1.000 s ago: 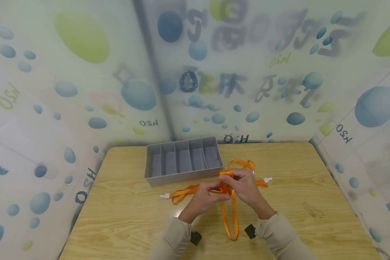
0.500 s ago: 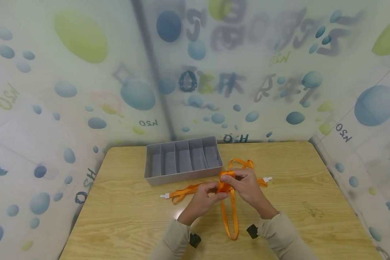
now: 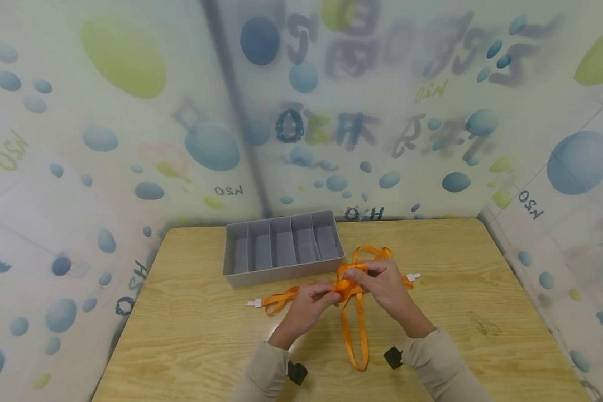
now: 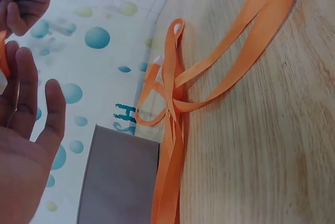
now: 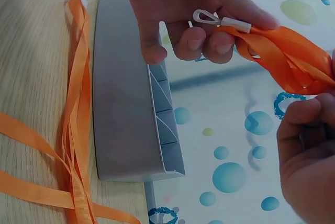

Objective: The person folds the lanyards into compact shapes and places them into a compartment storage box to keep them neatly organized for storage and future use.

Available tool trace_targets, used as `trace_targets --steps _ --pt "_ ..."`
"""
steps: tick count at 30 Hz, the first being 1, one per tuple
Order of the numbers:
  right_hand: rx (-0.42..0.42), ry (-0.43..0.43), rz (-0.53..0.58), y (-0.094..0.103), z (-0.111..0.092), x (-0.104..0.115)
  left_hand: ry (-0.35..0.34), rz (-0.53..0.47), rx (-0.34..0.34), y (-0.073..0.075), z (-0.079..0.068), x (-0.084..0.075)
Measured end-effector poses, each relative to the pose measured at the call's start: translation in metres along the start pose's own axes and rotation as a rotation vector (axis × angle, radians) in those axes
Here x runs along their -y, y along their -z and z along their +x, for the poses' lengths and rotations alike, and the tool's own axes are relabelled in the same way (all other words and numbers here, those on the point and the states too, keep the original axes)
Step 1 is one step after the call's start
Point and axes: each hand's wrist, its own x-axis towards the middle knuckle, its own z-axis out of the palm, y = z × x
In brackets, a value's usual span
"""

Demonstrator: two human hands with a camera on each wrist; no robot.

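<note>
An orange lanyard (image 3: 345,286) is held folded in a bundle between both hands, above the table. My left hand (image 3: 304,307) pinches it near its end; in the right wrist view a white clip with a wire-like loop (image 5: 235,23) lies by the left thumb. My right hand (image 3: 389,287) grips the other side of the bundle, its fingers (image 5: 298,114) bent at the ribbon. Below the hands, more orange lanyards (image 4: 170,145) lie crossed on the table, with a long loop (image 3: 364,335) stretching toward the front and white clips (image 3: 255,302) at the left and right ends.
A grey box (image 3: 276,273) with several compartments stands at the back of the wooden table (image 3: 191,335), just behind the lanyards. Walls with blue and green spots (image 3: 213,146) enclose the table. A dark block (image 3: 297,373) sits at each wrist.
My left hand has shifted a little left and away from the right hand, which has moved slightly right. The orange bundle between them has spread. The lanyards on the table stay put.
</note>
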Motion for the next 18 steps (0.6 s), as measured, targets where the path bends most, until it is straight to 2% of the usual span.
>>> trace_targets --steps 4,7,14,18 --pt "-0.017 -0.035 0.032 -0.0002 -0.0001 0.0011 0.015 -0.065 0.062 0.0035 -0.0013 0.0007" --pt "-0.034 -0.073 0.045 -0.0003 -0.0001 0.0010 0.038 -0.061 0.072 0.0047 -0.0010 -0.0013" --pt "-0.059 -0.151 0.103 -0.0003 0.0007 0.0002 0.134 0.078 -0.010 0.0045 0.0004 -0.0056" --pt "0.013 -0.140 0.187 0.0031 -0.0003 0.0000 0.174 0.110 -0.049 0.0044 0.0004 -0.0041"
